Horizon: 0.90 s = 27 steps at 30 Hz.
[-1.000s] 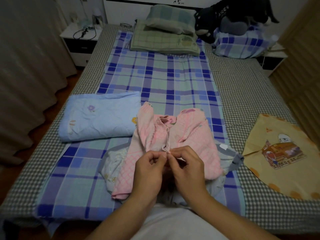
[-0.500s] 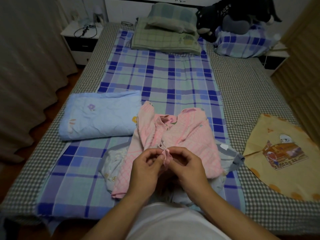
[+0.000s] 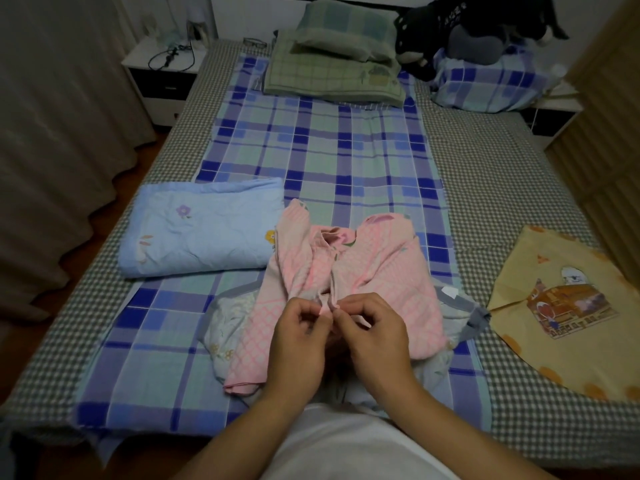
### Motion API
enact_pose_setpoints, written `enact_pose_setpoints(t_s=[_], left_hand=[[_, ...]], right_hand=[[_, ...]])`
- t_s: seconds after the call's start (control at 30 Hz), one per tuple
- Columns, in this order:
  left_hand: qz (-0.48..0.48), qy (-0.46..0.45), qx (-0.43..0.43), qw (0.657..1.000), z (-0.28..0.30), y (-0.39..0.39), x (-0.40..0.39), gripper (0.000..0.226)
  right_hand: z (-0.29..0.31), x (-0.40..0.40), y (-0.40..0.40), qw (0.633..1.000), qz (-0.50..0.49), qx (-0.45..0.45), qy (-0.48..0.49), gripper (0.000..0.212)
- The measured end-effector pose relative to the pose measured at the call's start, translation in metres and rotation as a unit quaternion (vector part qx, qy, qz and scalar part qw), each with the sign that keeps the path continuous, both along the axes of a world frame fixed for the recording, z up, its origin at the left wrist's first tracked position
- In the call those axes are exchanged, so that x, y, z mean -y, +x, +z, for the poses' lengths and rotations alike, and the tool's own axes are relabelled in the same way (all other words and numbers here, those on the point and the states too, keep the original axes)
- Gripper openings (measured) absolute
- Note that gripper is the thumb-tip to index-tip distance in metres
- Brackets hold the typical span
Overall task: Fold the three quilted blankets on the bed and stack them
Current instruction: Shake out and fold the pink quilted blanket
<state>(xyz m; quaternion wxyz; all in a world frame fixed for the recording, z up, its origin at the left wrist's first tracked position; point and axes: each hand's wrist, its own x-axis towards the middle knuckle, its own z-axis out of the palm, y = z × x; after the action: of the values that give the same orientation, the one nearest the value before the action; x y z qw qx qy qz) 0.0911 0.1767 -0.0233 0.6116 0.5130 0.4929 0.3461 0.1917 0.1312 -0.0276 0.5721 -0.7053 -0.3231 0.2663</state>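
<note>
One blue blanket (image 3: 204, 226) lies folded left of the pink blanket (image 3: 374, 271), whose edge is pinched by both the left hand (image 3: 299, 336) and right hand (image 3: 372, 332); a grey-trimmed blanket (image 3: 464, 306) beneath remains unfolded, and nothing is stacked.

Room dim, light flat and cool, no clear source in view. Centre of bed (image 3: 346, 161) best lit; brightness falls off toward corners. Curtain (image 3: 52, 133) at left in deep gloom, folds barely readable. Soft shadow under hands, near pink blanket (image 3: 381, 271). No glare. Wide-angle bend: bed edges bow outward, right wall leans. Far dark plush toy (image 3: 460, 26) loses detail. Slight softness and noise throughout.
</note>
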Motion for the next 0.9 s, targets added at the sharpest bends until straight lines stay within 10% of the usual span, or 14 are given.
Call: enact_pose_setpoints(t_s=[0.23, 0.4, 0.6, 0.73, 0.9], left_hand=[[0.022, -0.203, 0.203, 0.958, 0.000, 0.002, 0.006, 0.009], [-0.039, -0.090, -0.006, 0.995, -0.028, -0.009, 0.004, 0.049], [-0.081, -0.045, -0.111, 0.989, -0.056, -0.023, 0.021, 0.032], [-0.054, -0.039, -0.281, 0.957, -0.074, -0.012, 0.059, 0.032], [-0.003, -0.078, -0.430, 0.899, -0.091, -0.002, 0.101, 0.032]], right_hand=[[-0.009, 0.003, -0.003, 0.997, 0.057, 0.019, -0.038, 0.019], [-0.005, 0.006, 0.003, 0.968, 0.128, -0.198, -0.086, 0.030], [-0.020, 0.018, 0.027, 0.853, 0.199, -0.429, -0.220, 0.042], [-0.055, -0.002, 0.072, 0.903, 0.320, 0.027, -0.286, 0.036], [-0.096, -0.072, 0.138, 0.723, 0.501, 0.413, -0.236, 0.055]])
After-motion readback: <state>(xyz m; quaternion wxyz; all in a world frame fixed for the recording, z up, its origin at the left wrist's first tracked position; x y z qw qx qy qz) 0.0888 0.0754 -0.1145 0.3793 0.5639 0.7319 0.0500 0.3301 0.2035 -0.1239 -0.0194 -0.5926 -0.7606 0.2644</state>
